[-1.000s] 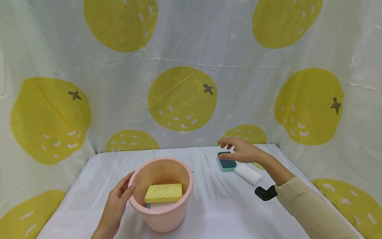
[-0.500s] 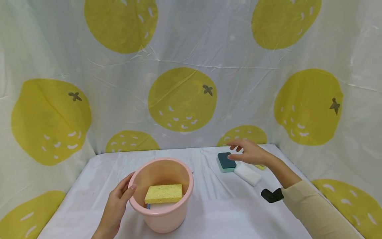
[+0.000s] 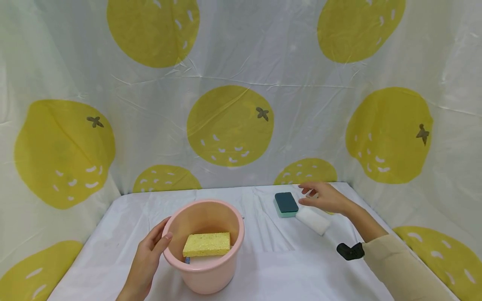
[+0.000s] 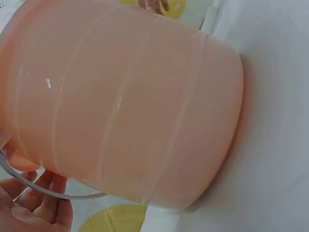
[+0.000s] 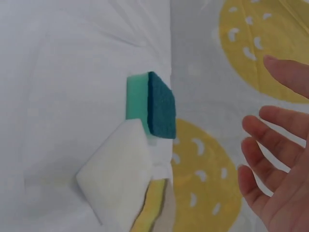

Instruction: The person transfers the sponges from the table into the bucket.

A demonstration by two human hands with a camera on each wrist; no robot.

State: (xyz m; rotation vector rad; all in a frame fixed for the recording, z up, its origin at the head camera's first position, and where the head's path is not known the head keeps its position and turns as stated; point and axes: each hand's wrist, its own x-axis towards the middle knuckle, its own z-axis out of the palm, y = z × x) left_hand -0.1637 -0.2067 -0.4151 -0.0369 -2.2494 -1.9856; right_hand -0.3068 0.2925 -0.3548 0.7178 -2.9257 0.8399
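My left hand point(image 3: 144, 255) holds the rim of a pink bucket point(image 3: 209, 278) at its left side, thumb over the edge. Inside the bucket a yellow sponge point(image 3: 207, 244) lies on top of a white item, with a small blue patch beside it. Over the right part of the table hovers my right hand point(image 3: 325, 197), fingers spread and nothing in them. Below and left of it are a green sponge with a dark scouring side point(image 3: 286, 203) and a white sponge point(image 3: 313, 220). A yellow sponge with a greyish layer point(image 5: 153, 205) lies beside the white one, mostly hidden by the hand in the head view.
A white cloth point(image 3: 271, 271) covers the table. Curtains with large yellow fruit prints point(image 3: 230, 125) stand close behind and on both sides. The bucket's thin handle point(image 4: 77, 196) hangs down by the left fingers.
My right hand has moved right and slightly down, away from above the green sponge, towards the yellow sponge. The left hand and bucket have stayed in place.
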